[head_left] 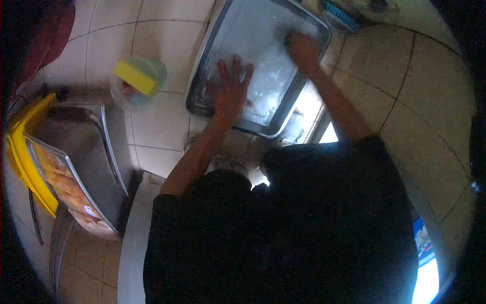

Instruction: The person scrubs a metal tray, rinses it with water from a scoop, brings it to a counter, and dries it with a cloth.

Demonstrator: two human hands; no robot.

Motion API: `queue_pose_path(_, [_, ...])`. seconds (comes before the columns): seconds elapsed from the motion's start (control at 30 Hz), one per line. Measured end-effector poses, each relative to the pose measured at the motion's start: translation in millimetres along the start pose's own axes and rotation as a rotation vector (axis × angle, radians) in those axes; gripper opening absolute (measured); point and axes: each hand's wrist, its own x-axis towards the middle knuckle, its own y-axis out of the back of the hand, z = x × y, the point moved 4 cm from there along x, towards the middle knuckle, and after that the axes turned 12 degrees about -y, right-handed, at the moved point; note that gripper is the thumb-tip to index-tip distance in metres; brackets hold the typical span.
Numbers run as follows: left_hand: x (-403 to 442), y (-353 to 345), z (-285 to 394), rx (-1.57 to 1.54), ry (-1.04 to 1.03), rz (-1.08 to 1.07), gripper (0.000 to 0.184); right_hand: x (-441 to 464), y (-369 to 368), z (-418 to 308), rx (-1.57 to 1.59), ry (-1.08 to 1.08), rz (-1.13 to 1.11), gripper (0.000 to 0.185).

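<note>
A large rectangular tray (268, 55) with a dark rim lies on the tiled floor, its inner surface wet and whitish, as if with suds. My left hand (233, 96) rests on its near left part with the fingers spread and nothing in them. Near the tray's far right side, my right hand (304, 53) is closed around a small dark pad (290, 38) pressed to the surface. Motion blur and the fingers hide most of that pad.
A clear round tub (157, 76) with a yellow sponge (136, 78) on it stands left of the tray. A blue-bristled brush (340, 17) lies at the far right. Farther left are a yellow plastic thing (30, 167) and a panel with a food picture (68, 187).
</note>
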Motion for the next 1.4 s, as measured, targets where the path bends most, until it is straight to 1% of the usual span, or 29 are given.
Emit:
queue_pose_path(0.03, [-1.1,1.6,-0.4,0.032,-0.018,0.012,0.106,-3.4,-0.6,0.2,0.019,-0.007,0.008,0.024])
queue_pose_path(0.07, [0.8,6.5,-3.2,0.042,-0.022,0.024,0.106,-9.6,2.7,-6.5,0.048,-0.001,0.116,0.023])
queue_pose_path(0.13, [4.8,8.8,-1.2,-0.020,0.016,-0.106,0.107,-28.0,27.4,-23.3,0.087,0.033,0.325,0.020])
queue_pose_path(0.17, [7.2,3.3,-2.7,-0.026,0.023,-0.101,0.107,-28.7,39.6,-44.5,0.145,-0.031,-0.029,0.021])
queue_pose_path(0.23, [0.8,-8.2,-4.8,-0.020,-0.016,0.145,0.106,7.5,16.2,-17.0,0.182,-0.011,-0.013,0.021])
queue_pose_path(0.27, [-4.2,-7.9,0.2,-0.025,-0.024,0.123,0.106,11.5,7.0,-6.4,0.215,-0.007,0.002,0.022])
queue_pose_path(0.33, [2.2,3.5,0.4,0.013,-0.002,-0.010,0.107,12.9,61.6,-15.7,0.287,0.005,0.058,0.021])
queue_pose_path(0.4, [8.0,-4.9,-3.3,-0.010,0.006,0.023,0.106,-10.7,40.2,-32.0,0.159,-0.008,0.132,0.017])
queue_pose_path(0.43, [8.7,-10.1,-3.9,-0.034,0.018,0.034,0.105,-29.7,58.6,-52.8,0.249,0.030,0.096,0.019])
queue_pose_path(0.47, [6.2,-8.6,-2.3,-0.041,0.023,0.025,0.105,-33.1,61.0,-55.1,0.275,0.013,0.119,0.019])
queue_pose_path(0.53, [0.1,2.6,0.4,0.013,-0.019,0.013,0.104,-15.5,19.6,-27.5,0.196,0.167,0.497,0.019])
queue_pose_path(0.6, [2.5,8.5,0.9,0.007,-0.007,-0.043,0.104,33.4,58.1,1.2,0.145,-0.127,-0.123,0.019])
queue_pose_path(0.63, [5.1,11.0,0.1,-0.009,0.007,-0.089,0.104,22.7,40.0,-2.8,0.182,0.025,0.082,0.018])
queue_pose_path(0.7, [7.0,6.6,-2.3,-0.028,0.011,-0.037,0.103,-9.7,37.0,-20.4,0.193,0.084,0.183,0.016])
queue_pose_path(0.73, [4.3,4.8,-2.4,-0.044,0.019,-0.016,0.103,-36.8,47.2,-41.3,0.189,-0.021,0.071,0.014])
queue_pose_path(0.77, [4.7,0.4,-2.4,-0.053,0.030,-0.019,0.103,-26.9,32.2,-29.4,0.153,0.013,0.033,0.013])
queue_pose_path(0.8, [4.4,1.4,-4.2,-0.042,0.015,0.040,0.103,-16.7,18.4,-17.6,0.119,0.048,-0.004,0.013])
queue_pose_path(0.83, [1.2,1.6,-2.8,-0.030,-0.011,0.091,0.103,12.1,17.2,6.9,0.146,0.082,-0.127,0.013])
queue_pose_path(0.9, [-3.4,-0.4,1.3,-0.017,0.005,0.026,0.104,16.8,22.5,10.1,0.092,-0.018,-0.100,0.014])
queue_pose_path(0.97, [5.6,7.5,-0.2,-0.001,0.019,0.012,0.105,-2.5,25.4,-1.8,0.059,-0.021,-0.048,0.014])
queue_pose_path(1.03, [4.2,5.8,-0.2,-0.005,0.056,-0.041,0.108,-38.1,36.4,-31.1,0.081,-0.036,-0.061,0.014])
queue_pose_path(1.07, [5.3,2.1,-1.7,-0.010,0.059,-0.040,0.108,-42.3,34.3,-30.1,0.096,-0.061,-0.065,0.015])
queue_pose_path(1.1, [5.8,-1.6,-4.3,-0.028,0.042,0.001,0.108,-34.4,21.9,-17.6,0.088,-0.083,-0.027,0.015])
queue_pose_path(1.13, [3.7,-4.6,-5.3,-0.041,0.017,0.036,0.109,-17.8,8.0,6.7,0.063,-0.160,0.143,0.015])
queue_pose_path(1.2, [-2.2,1.8,-0.7,-0.015,0.025,-0.013,0.108,20.7,12.3,33.7,0.004,-0.126,-0.050,0.016])
queue_pose_path(1.23, [4.4,7.8,-1.1,0.012,0.037,-0.023,0.108,21.1,18.4,32.6,-0.026,-0.111,-0.073,0.017])
queue_pose_path(1.3, [7.0,5.9,0.1,0.015,0.043,-0.015,0.106,-8.4,28.5,1.9,-0.063,-0.063,-0.132,0.019])
queue_pose_path(1.37, [5.7,6.7,0.4,0.035,0.055,-0.024,0.105,-36.5,49.6,-28.9,-0.074,-0.039,-0.260,0.022])
queue_pose_path(1.4, [5.9,7.8,-0.8,0.023,0.061,-0.047,0.104,-26.8,38.0,-19.1,-0.070,-0.044,-0.192,0.020])
